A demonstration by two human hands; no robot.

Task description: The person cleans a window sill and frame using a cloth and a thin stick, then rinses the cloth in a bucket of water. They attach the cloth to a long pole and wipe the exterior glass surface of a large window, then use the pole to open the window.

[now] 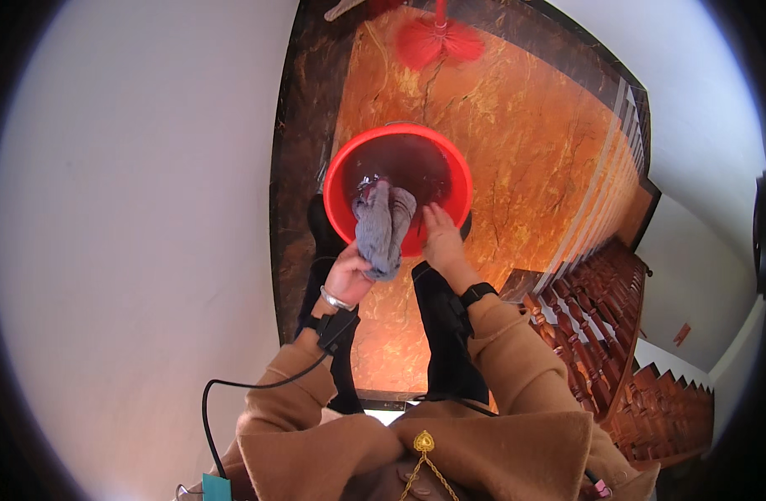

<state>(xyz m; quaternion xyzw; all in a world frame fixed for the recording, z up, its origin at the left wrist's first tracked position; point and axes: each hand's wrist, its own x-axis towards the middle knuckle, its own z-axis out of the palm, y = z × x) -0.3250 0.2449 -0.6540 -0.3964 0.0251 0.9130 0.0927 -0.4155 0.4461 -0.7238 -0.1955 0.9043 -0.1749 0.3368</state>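
A grey cloth (383, 232) hangs from my left hand (350, 273), whose fingers close on its near end at the bucket's rim. The cloth's far end reaches over dark water (414, 160) inside a red plastic bucket (463, 169); whether it touches the water is hard to tell. My right hand (442, 238) is at the near right rim, fingers apart and pointing into the bucket, with nothing seen in it. The bucket stands on the floor in front of my feet.
A red-bristled broom (440, 44) is beyond the bucket on the orange marbled floor (508, 138). A white wall (145, 188) runs along the left. On the right are wooden stair balusters (577, 332) and steps. A black cable (206, 413) loops by my left arm.
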